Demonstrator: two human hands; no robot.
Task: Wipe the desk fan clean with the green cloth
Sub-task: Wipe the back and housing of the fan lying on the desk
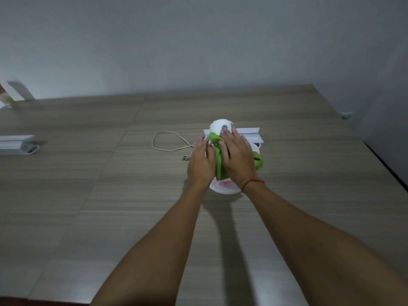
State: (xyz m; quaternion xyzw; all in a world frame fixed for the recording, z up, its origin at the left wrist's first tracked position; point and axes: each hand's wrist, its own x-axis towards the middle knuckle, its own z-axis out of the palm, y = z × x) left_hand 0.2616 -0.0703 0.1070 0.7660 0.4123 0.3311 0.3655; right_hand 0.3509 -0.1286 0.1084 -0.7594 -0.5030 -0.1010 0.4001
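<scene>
A white desk fan (221,127) stands near the middle of the wooden desk, seen from above, its motor housing with a grey knob at the far side. The green cloth (218,161) is draped over the fan's top. My right hand (237,157) lies flat on the cloth, fingers reaching toward the housing. My left hand (201,161) rests against the fan's left side, fingers touching the cloth's edge. The fan's front rim (223,188) with a pink tint shows below my wrists. Most of the grille is hidden by my hands.
The fan's white cord (165,141) loops to the left and ends in an unplugged plug (185,158). A white cable tray (249,132) lies just behind the fan. Another white tray (16,143) sits at the left edge. The desk's right edge (384,164) runs diagonally.
</scene>
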